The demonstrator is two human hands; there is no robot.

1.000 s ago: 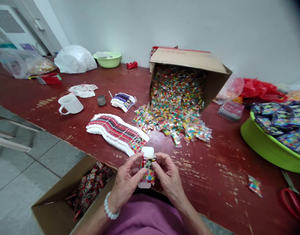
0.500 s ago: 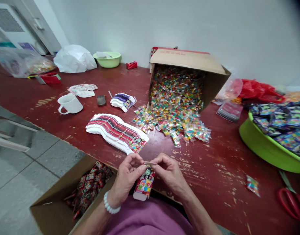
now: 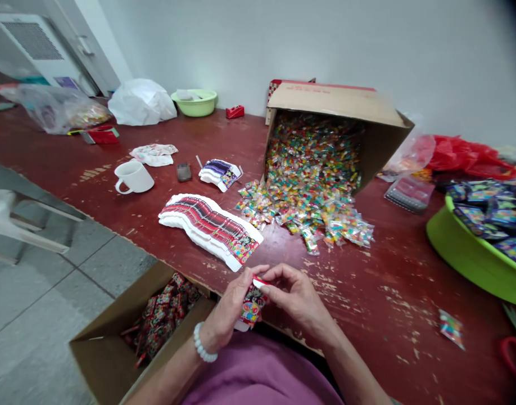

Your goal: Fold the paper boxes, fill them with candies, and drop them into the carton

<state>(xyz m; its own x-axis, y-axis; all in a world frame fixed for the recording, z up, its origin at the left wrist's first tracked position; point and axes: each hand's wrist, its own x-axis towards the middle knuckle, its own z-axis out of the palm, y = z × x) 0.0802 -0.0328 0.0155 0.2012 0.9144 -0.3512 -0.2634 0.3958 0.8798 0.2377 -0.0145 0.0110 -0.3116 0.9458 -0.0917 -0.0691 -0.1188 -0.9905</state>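
Close to my body, above the table's front edge, a small red printed carton (image 3: 252, 306) is held between both hands. My left hand (image 3: 226, 309), with a beaded bracelet at the wrist, is closed around the carton's left side. My right hand (image 3: 295, 292) pinches its top end, where a white flap edge shows. The lower end has a white flap too. Just beyond my hands lies a fanned stack of flat red cartons (image 3: 209, 228). Small clear packets of colourful candy (image 3: 300, 211) spill from a tipped cardboard box (image 3: 334, 98) farther back.
Below the table edge at left, an open cardboard box (image 3: 95, 343) holds many red cartons (image 3: 161, 315). A white mug (image 3: 135, 176) and purple cartons (image 3: 220, 173) stand behind. At right are a green basin (image 3: 464, 253), a single candy packet (image 3: 451, 328) and red-handled scissors (image 3: 513, 357).
My left hand has shifted from pinching the carton's top to wrapping its side. The top flap is now folded lower under my right fingers. The view has turned slightly left.
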